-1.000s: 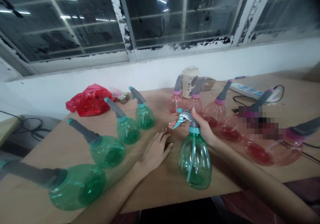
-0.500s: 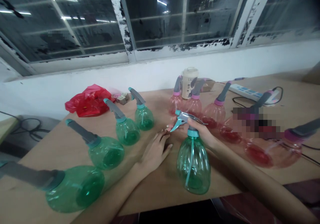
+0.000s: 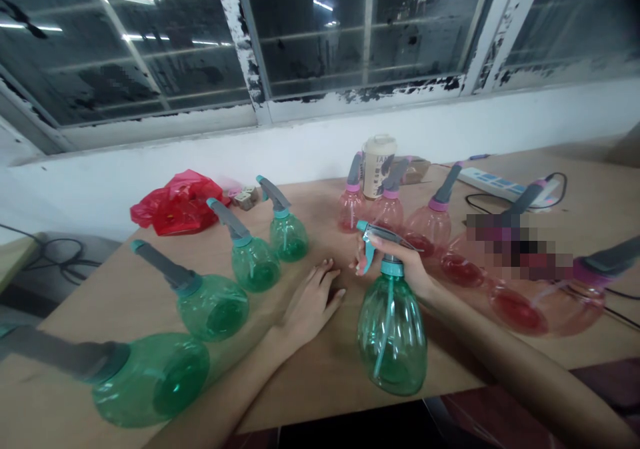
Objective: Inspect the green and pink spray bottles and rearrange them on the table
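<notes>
My right hand [image 3: 403, 262] is wrapped round the neck and grey-teal trigger head of a green spray bottle [image 3: 391, 332] that stands near the table's front edge. Fingers press on its trigger. My left hand [image 3: 314, 299] lies flat on the wooden table [image 3: 320, 375] just left of that bottle, fingers stretched out, holding nothing.
Several green spray bottles [image 3: 213, 304] line the left side and several pink ones [image 3: 429, 225] the right. A red plastic bag [image 3: 175, 202], a paper cup [image 3: 379, 163] and a power strip [image 3: 500, 183] with cables sit at the back by the wall.
My right hand has squeezed the trigger in toward the bottle's neck and the bottle has shifted slightly. My left hand has stayed flat on the table.
</notes>
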A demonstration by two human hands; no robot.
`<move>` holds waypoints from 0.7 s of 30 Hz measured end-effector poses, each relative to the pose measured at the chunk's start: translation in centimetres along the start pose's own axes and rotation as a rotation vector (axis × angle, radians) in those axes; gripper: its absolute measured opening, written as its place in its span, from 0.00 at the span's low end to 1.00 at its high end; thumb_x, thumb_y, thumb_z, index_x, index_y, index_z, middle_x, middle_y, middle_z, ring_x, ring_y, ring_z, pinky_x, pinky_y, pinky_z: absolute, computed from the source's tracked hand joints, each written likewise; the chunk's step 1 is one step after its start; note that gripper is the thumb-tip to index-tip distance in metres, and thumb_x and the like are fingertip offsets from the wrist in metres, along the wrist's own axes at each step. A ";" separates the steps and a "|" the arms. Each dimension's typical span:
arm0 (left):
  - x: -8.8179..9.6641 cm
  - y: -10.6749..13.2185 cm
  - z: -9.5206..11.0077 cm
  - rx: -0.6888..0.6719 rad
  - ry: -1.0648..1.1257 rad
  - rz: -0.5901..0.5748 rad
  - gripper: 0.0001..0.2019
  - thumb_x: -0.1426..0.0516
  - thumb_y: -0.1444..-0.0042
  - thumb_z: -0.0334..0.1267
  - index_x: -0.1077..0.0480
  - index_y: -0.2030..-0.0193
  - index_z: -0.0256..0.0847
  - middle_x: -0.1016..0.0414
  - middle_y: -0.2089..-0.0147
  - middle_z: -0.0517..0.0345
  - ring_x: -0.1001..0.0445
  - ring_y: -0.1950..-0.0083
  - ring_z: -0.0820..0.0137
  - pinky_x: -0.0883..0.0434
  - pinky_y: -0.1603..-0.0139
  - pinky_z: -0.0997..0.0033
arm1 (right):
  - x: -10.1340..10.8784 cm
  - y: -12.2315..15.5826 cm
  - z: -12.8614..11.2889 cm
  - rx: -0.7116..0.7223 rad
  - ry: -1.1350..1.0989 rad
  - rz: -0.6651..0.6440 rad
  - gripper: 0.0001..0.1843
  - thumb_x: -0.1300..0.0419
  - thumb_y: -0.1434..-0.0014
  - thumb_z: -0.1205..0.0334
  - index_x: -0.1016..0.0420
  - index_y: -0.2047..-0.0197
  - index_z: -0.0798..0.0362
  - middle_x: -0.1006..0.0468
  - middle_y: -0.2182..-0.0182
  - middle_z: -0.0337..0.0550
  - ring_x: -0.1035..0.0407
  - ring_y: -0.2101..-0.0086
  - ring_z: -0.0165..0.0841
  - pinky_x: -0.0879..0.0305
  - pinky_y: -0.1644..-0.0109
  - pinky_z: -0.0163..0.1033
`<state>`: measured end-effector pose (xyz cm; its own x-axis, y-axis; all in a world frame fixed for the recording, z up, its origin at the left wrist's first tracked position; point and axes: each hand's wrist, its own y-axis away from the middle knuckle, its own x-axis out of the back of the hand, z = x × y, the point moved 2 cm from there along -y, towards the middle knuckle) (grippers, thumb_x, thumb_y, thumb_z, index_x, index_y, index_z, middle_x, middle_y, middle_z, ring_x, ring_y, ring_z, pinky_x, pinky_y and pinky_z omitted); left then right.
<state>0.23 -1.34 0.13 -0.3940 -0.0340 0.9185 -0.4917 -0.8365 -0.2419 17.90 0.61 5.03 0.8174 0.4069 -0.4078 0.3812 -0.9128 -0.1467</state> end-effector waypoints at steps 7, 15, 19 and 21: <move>0.0 0.0 -0.1 0.003 0.002 0.006 0.16 0.52 0.37 0.42 0.37 0.45 0.39 0.39 0.37 0.47 0.42 0.35 0.61 0.38 0.38 0.55 | -0.1 -0.2 -0.4 0.035 0.013 0.006 0.17 0.43 0.45 0.47 0.24 0.62 0.51 0.20 0.68 0.43 0.27 0.58 0.41 0.35 0.50 0.47; -0.2 0.0 -0.2 -0.002 -0.023 0.000 0.17 0.52 0.37 0.43 0.38 0.44 0.39 0.40 0.36 0.48 0.43 0.35 0.62 0.40 0.37 0.57 | 0.5 -0.7 0.1 0.020 -0.067 0.025 0.22 0.42 0.46 0.45 0.27 0.54 0.50 0.19 0.64 0.45 0.28 0.54 0.44 0.33 0.52 0.50; -0.1 0.0 -0.1 0.002 -0.029 0.002 0.17 0.52 0.37 0.43 0.38 0.44 0.39 0.40 0.37 0.47 0.43 0.35 0.61 0.40 0.38 0.56 | 0.3 -0.6 0.0 0.031 -0.084 0.002 0.21 0.43 0.46 0.45 0.26 0.55 0.50 0.19 0.64 0.45 0.28 0.54 0.44 0.34 0.51 0.49; 0.0 0.0 0.0 0.005 -0.033 -0.002 0.17 0.52 0.37 0.43 0.38 0.44 0.39 0.40 0.37 0.47 0.43 0.35 0.61 0.40 0.38 0.56 | 0.2 -0.6 0.0 0.031 -0.078 0.007 0.21 0.43 0.46 0.44 0.26 0.56 0.51 0.19 0.64 0.45 0.28 0.54 0.44 0.34 0.51 0.49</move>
<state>0.24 -1.29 0.10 -0.3671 -0.0497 0.9288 -0.4889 -0.8392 -0.2382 17.84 1.21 5.08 0.7835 0.3979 -0.4772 0.3611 -0.9166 -0.1715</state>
